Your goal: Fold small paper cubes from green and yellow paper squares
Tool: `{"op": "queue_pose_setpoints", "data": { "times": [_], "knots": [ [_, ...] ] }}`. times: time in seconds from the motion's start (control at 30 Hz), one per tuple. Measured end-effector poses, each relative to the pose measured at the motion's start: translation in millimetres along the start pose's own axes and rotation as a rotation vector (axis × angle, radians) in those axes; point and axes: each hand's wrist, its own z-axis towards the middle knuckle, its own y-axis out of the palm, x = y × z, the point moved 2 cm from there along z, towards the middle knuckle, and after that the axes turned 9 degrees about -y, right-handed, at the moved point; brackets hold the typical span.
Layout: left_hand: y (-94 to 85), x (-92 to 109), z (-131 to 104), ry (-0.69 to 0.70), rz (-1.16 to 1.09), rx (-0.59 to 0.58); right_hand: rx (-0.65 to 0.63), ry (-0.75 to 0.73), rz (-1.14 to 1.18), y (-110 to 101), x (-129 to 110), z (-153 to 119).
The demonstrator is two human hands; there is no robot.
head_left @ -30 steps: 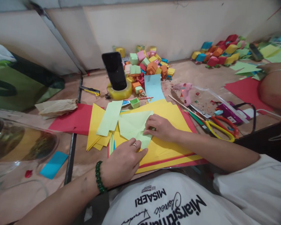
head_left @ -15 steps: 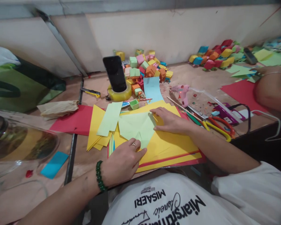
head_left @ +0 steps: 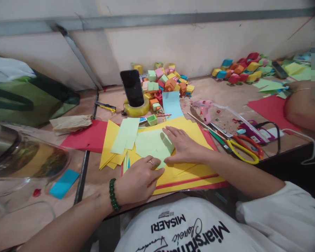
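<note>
A light green paper sheet (head_left: 150,141) lies on a stack of yellow paper sheets (head_left: 191,170) at the table's front edge. My left hand (head_left: 139,180) rests at its lower edge, fingers curled together and pressed on the paper; the fingertips are partly hidden. My right hand (head_left: 183,145) lies over the right part of the sheet, with thumb and fingers spread flat. Narrow light green strips (head_left: 125,135) overlap folded yellow pieces (head_left: 110,143) to the left. Behind the stack stands a small open green paper box (head_left: 152,120).
A phone (head_left: 132,87) leans in a tape roll (head_left: 136,109), beside piled paper cubes (head_left: 170,84). Scissors (head_left: 243,152), a pink glue gun (head_left: 205,110) and a purple power strip (head_left: 257,131) lie right. A jar (head_left: 39,150) is left; another person's arm (head_left: 304,106) is far right.
My right hand has slid left and flattened over the green sheet, whose raised right corner is now down. My left hand stays nearly in place. The view has tilted slightly upward.
</note>
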Motion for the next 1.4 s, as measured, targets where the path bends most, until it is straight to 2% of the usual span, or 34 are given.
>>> {"op": "queue_pose_setpoints", "data": {
  "times": [0.1,0.2,0.3,0.47,0.63,0.73,0.8,0.93,1.07,1.13,1.23,1.3,1.4],
  "knots": [
    [0.8,0,-1,0.005,0.002,-0.011,0.003,0.042,0.016,-2,21,-2],
    [4.9,-1,-2,0.008,-0.008,-0.001,-0.009,0.103,0.031,-13,46,-6],
    [13.3,-2,-1,0.018,0.014,0.028,0.018,0.098,0.014,-26,56,-9],
    [22.8,-1,12,0.018,0.119,0.077,0.205,-0.181,-0.135,-28,40,-3],
    [23.2,3,15,0.006,0.211,0.137,0.273,-0.339,-0.249,-15,40,4],
    [24.4,3,11,-0.042,0.252,0.227,0.315,-0.441,-0.361,-21,36,0],
    [23.5,1,9,-0.077,0.305,0.293,0.348,-0.491,-0.455,-29,23,-8],
    [15.8,-9,10,-0.073,0.405,0.351,0.299,-0.605,-0.521,-33,-18,-29],
    [6.1,-22,13,-0.095,0.439,0.397,0.211,-0.652,-0.52,-16,-42,-39],
    [5.0,-25,12,-0.126,0.427,0.371,0.167,-0.641,-0.508,-6,-45,-39],
    [9.6,-18,8,-0.139,0.342,0.236,0.103,-0.613,-0.511,5,-47,-36],
    [14.4,-10,5,-0.115,0.274,0.148,0.063,-0.579,-0.483,8,-48,-35],
    [18.4,-2,2,-0.065,0.196,0.109,0.004,-0.511,-0.342,6,-44,-33]
  ]
}}
